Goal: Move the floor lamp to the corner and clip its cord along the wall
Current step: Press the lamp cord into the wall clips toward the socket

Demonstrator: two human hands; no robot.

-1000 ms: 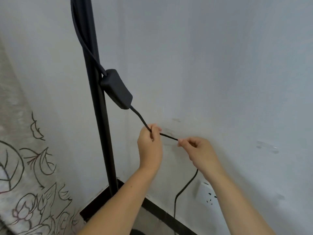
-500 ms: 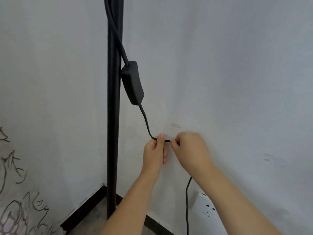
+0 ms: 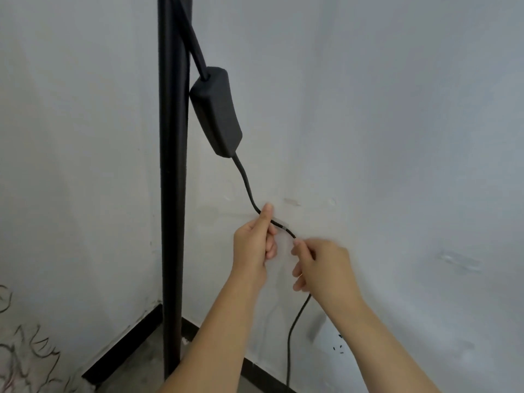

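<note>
The black floor lamp pole (image 3: 173,177) stands upright in the room corner. A black cord (image 3: 246,182) runs down from a black inline switch box (image 3: 217,110) that hangs beside the pole. My left hand (image 3: 253,245) pinches the cord against the right wall. A small clear clip (image 3: 280,223) sits over the cord just right of that thumb. My right hand (image 3: 320,265) grips the cord a little lower and to the right. Below it the cord hangs down toward the floor.
A white wall socket (image 3: 337,340) sits low on the right wall, beside the hanging cord. A dark skirting board (image 3: 122,350) runs along both walls. A patterned curtain (image 3: 25,353) shows at the lower left.
My view has shifted right and closer, so the pole stands more upright in frame. My right hand has slid away from the left, down the cord, uncovering the clear clip.
</note>
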